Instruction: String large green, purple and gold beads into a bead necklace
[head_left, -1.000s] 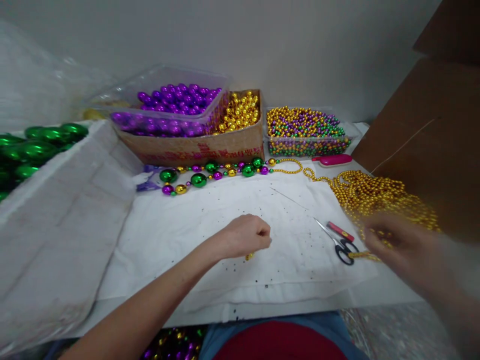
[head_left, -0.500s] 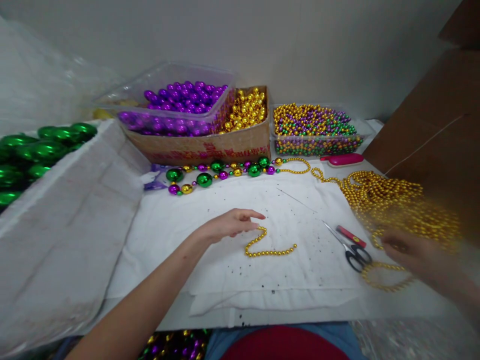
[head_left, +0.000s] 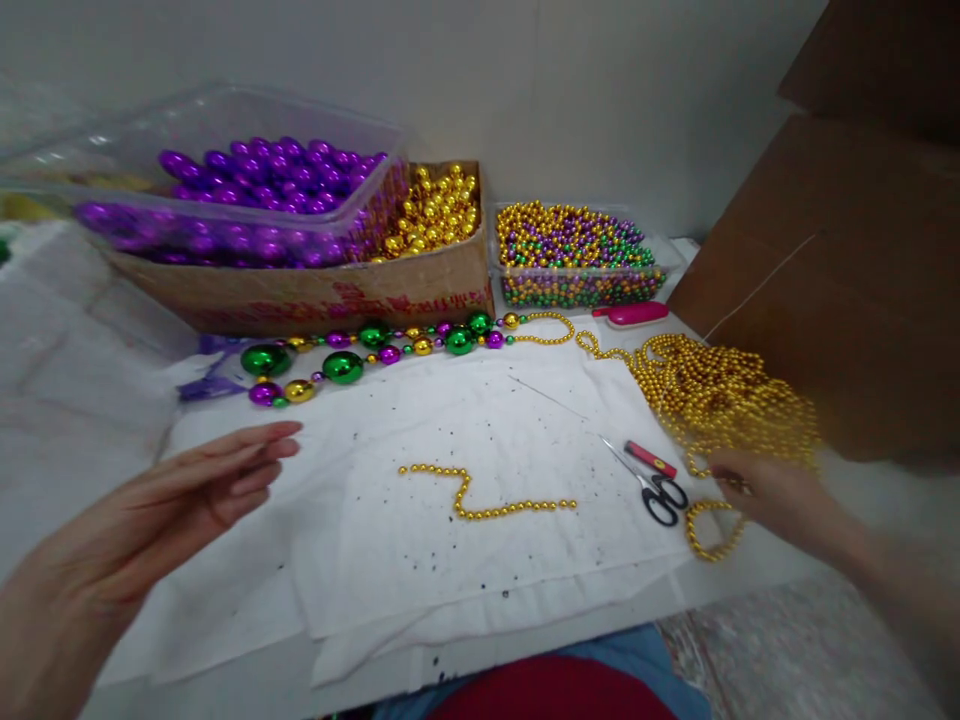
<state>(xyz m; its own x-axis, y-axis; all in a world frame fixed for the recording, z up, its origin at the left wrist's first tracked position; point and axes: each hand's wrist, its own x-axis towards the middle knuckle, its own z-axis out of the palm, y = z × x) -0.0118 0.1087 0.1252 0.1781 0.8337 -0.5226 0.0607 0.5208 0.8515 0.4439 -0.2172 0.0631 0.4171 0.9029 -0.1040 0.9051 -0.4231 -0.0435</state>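
A short strand of small gold beads (head_left: pixel 487 497) lies loose on the white cloth (head_left: pixel 420 560) in front of me. My left hand (head_left: pixel 187 495) hovers open to its left, fingers stretched out, holding nothing. My right hand (head_left: pixel 772 495) is at the right edge of the cloth, fingers pinched on a gold bead string (head_left: pixel 709 535) that runs from the big heap of gold bead strings (head_left: pixel 720 395). Black-handled scissors (head_left: pixel 652 485) lie just left of that hand.
A necklace of large green, purple and gold balls (head_left: pixel 375 345) lies along the back. Behind it stand a clear tub of purple balls (head_left: pixel 247 190), a cardboard box of gold balls (head_left: pixel 435 210), a tub of mixed small beads (head_left: pixel 577 250) and a pink object (head_left: pixel 634 314). Brown cardboard (head_left: pixel 840 280) rises at right.
My left hand let go of the short gold strand, which now lies stretched on the cloth, and pulled away to the left, open. My right hand stayed by the gold heap.
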